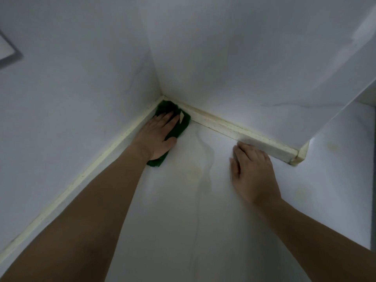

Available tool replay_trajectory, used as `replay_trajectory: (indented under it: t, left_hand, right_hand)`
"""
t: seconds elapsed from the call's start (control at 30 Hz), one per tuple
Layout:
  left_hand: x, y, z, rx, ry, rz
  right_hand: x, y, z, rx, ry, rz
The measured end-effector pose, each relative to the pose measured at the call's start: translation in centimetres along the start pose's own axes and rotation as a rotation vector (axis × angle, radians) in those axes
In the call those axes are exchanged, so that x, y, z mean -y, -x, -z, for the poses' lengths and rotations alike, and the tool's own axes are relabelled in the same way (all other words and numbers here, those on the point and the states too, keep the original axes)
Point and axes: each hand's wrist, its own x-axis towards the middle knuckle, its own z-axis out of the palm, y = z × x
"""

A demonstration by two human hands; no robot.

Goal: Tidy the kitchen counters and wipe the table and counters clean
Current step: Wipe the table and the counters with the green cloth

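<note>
Your left hand (157,135) lies flat on a dark green scouring cloth (182,127), fingers straight and close together, thumb spread out to the side; it presses the cloth down onto the white marble-look stone counter (183,210) rather than curling round it. The cloth reaches past your fingertips into the inner corner where the two walls meet, and a strip of it shows beyond your thumb and again under the heel of your palm, on the wrist side. A small pale tag or label (181,116) sits on the cloth just beyond your fingertips. Along the outer edge of that hand runs the cream, yellowed upstand strip (114,147) at the foot of the left white wall (71,88); the hand lies just beside it. Your right hand (252,169) rests palm down on the bare counter, well apart from the cloth, fingers straight and relaxed, holding nothing. Its fingertips touch, or all but touch, the base of the second cream upstand strip (244,133), which runs under the right white wall panel (234,68) and ends at an outer corner past the little-finger side of that hand. Between your two hands the counter shows faint grey veining and a dull yellowish stain (195,169), nearer the right hand's thumb than the cloth. Far off beyond your left forearm, high on the left wall, a grey-framed rectangle (9,52) is cut off by the picture edge; what it is cannot be told.
</note>
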Motion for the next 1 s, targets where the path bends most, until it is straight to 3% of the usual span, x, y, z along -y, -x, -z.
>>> replay_trajectory:
  t: [0.4, 0.77, 1.0]
  left_hand:
    - [-0.5, 0.3, -0.5, -0.001, 0.006, -0.024]
    - [-2.6, 10.0, -2.0, 0.015, 0.023, -0.122]
    - [-2.8, 8.6, -1.7, 0.005, 0.023, -0.114]
  right_hand:
    - [-0.4, -0.1, -0.2, 0.033, -0.019, -0.030]
    - [0.0, 0.0, 0.3, 0.052, -0.022, -0.039]
    - [0.1, -0.1, 0.2, 0.051, -0.008, -0.035]
